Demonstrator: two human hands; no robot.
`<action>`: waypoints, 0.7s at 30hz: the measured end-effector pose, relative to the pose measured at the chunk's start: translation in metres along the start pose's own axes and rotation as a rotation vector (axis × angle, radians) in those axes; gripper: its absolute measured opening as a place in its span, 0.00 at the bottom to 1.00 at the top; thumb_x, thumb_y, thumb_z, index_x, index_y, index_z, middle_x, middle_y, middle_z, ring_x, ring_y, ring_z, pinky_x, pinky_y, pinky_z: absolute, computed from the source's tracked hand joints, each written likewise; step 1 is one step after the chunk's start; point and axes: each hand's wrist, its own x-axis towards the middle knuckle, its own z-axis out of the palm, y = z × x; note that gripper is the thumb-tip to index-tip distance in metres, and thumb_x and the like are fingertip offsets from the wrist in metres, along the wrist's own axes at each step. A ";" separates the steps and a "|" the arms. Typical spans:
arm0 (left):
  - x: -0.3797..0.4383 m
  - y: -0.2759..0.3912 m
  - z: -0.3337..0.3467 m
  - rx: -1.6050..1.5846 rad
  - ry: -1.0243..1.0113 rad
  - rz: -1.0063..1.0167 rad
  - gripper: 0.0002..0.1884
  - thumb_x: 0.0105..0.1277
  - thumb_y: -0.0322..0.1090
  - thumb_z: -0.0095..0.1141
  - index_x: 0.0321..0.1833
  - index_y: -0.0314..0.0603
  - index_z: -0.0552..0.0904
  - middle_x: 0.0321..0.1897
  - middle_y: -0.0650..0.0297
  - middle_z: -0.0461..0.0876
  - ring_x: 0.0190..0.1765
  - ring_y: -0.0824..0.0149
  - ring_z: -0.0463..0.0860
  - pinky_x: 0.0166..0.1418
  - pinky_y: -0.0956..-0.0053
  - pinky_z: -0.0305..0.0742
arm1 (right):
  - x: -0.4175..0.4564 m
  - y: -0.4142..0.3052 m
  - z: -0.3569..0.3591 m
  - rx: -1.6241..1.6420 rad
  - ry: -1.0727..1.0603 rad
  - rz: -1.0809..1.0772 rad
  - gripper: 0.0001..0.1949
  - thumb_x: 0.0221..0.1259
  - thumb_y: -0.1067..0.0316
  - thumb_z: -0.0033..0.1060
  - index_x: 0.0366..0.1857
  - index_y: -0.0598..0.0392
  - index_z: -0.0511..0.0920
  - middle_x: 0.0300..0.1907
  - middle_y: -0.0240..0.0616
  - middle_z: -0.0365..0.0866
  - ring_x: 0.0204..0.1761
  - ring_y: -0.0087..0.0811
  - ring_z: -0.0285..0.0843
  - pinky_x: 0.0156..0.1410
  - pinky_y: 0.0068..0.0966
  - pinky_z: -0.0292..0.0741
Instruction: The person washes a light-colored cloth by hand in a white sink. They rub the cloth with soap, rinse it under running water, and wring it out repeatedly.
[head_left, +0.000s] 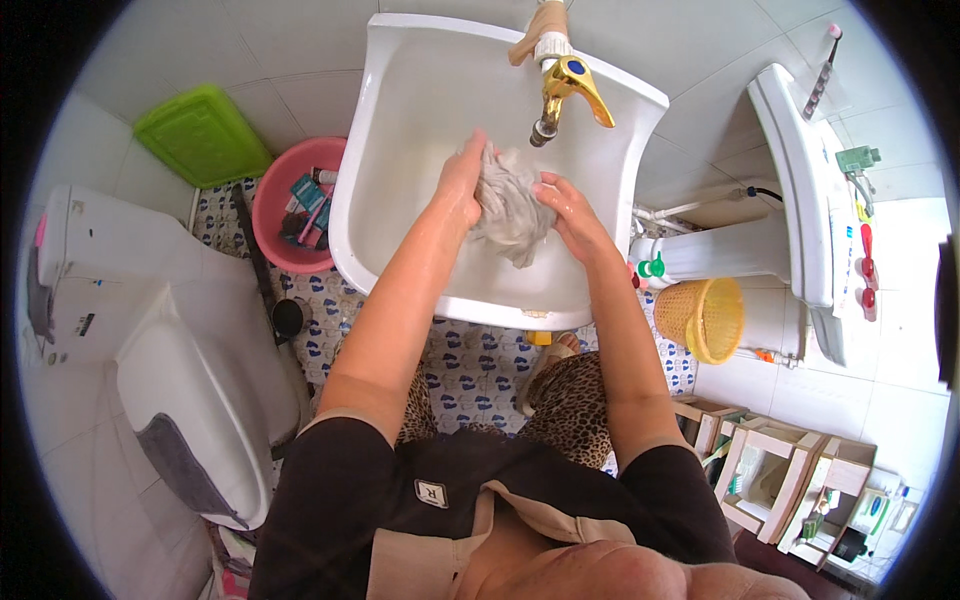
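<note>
A wet, crumpled light-grey cloth (511, 202) is bunched between my two hands over a white ceramic sink (397, 127). My left hand (463, 180) presses along the cloth's left side, its fingers pointing up toward the back wall. On the other side my right hand (568, 214) holds the cloth's edge with bent fingers. Part of the cloth hangs down toward me. Just above the bundle is a gold-coloured tap (559, 90) with a lever handle and a dark spout; whether water runs from it I cannot tell.
Left of the sink stand a pink basin (270, 225) holding bottles and brushes, a green plastic lid (202, 135) and a toilet (195, 405). On the right are a pedestal washbasin (780, 172), a yellow wastebasket (675, 311) and a wooden shelf (787, 480).
</note>
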 end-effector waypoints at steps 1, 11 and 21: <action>-0.004 0.005 0.000 0.017 -0.008 0.040 0.19 0.73 0.49 0.48 0.44 0.37 0.78 0.39 0.59 0.81 0.42 0.62 0.81 0.46 0.63 0.79 | -0.005 -0.001 0.001 -0.073 0.008 0.005 0.21 0.62 0.55 0.61 0.51 0.60 0.76 0.45 0.36 0.81 0.47 0.27 0.78 0.55 0.25 0.71; -0.020 0.016 -0.020 0.423 0.059 0.284 0.24 0.69 0.53 0.51 0.51 0.35 0.80 0.46 0.57 0.82 0.48 0.63 0.80 0.52 0.66 0.73 | -0.027 -0.060 0.003 0.184 -0.067 -0.191 0.11 0.64 0.63 0.61 0.46 0.55 0.78 0.40 0.27 0.81 0.43 0.17 0.75 0.50 0.18 0.71; -0.027 0.028 -0.012 0.244 0.034 0.198 0.30 0.67 0.53 0.54 0.63 0.37 0.74 0.57 0.56 0.77 0.53 0.61 0.79 0.55 0.64 0.74 | 0.001 -0.051 -0.021 0.103 0.151 -0.145 0.13 0.59 0.62 0.66 0.45 0.51 0.76 0.37 0.26 0.80 0.37 0.17 0.74 0.43 0.16 0.70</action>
